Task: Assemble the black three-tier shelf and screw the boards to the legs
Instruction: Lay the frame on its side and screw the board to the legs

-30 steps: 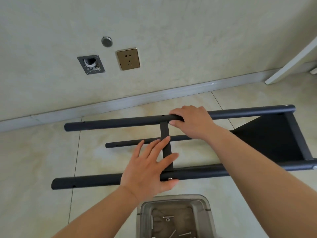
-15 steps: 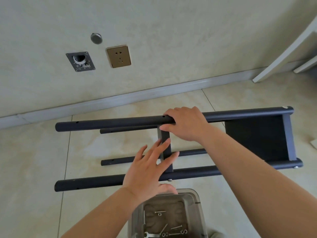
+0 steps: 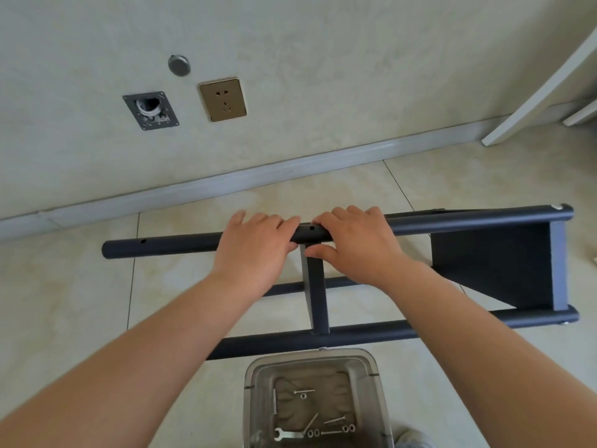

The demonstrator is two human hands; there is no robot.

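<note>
Black shelf frame (image 3: 491,266) lay on its side mid-frame, right of centre. Left hand (image 3: 255,250) and right hand (image 3: 353,244) both gripped its upper leg (image 3: 161,247) beside the crossbar (image 3: 315,292).

My left hand (image 3: 255,250) and right hand (image 3: 358,244) are bare, forearms uncovered, with no sleeves, rings or watch.

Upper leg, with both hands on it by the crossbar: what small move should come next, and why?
Probably free the right hand to fetch a screw from the bin, while the left hand steadies the upper leg. The hole above the crossbar looks empty, and loose screws and a wrench lie in the bin.
</note>
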